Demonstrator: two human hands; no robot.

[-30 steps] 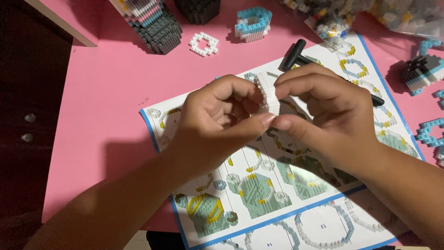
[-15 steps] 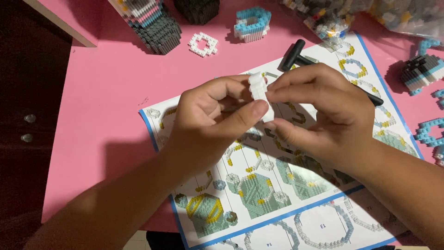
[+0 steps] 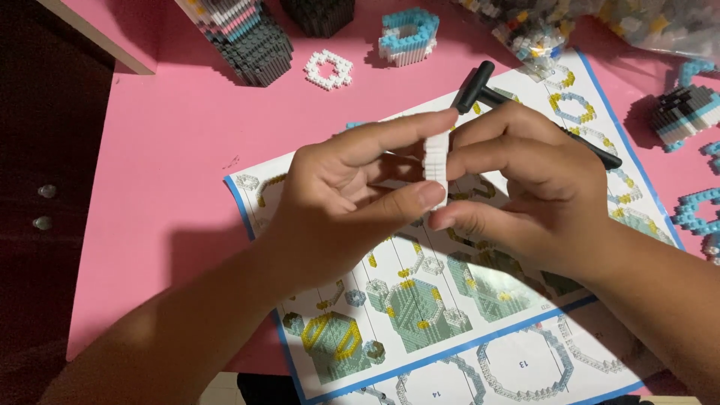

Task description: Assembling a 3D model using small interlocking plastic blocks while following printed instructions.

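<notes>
A small white strip of tiny building blocks point(image 3: 436, 159) stands upright between both hands, above the printed instruction sheet point(image 3: 420, 315). My left hand point(image 3: 352, 195) pinches it from the left with forefinger on top and thumb below. My right hand point(image 3: 532, 180) pinches it from the right with its fingertips. Both hands hover over the middle of the sheet on the pink table point(image 3: 165, 157).
A black tool point(image 3: 480, 86) lies on the sheet behind my right hand. At the back stand a dark striped block build point(image 3: 247, 37), a white block ring point(image 3: 328, 69) and a blue-white piece point(image 3: 409, 34). Bags of loose blocks point(image 3: 570, 22) and blue-grey builds point(image 3: 686, 112) are at the right.
Both hands have opened out slightly and turned the white block strip upright, so it now shows clearly between the fingertips. The hands stay over the same spot.
</notes>
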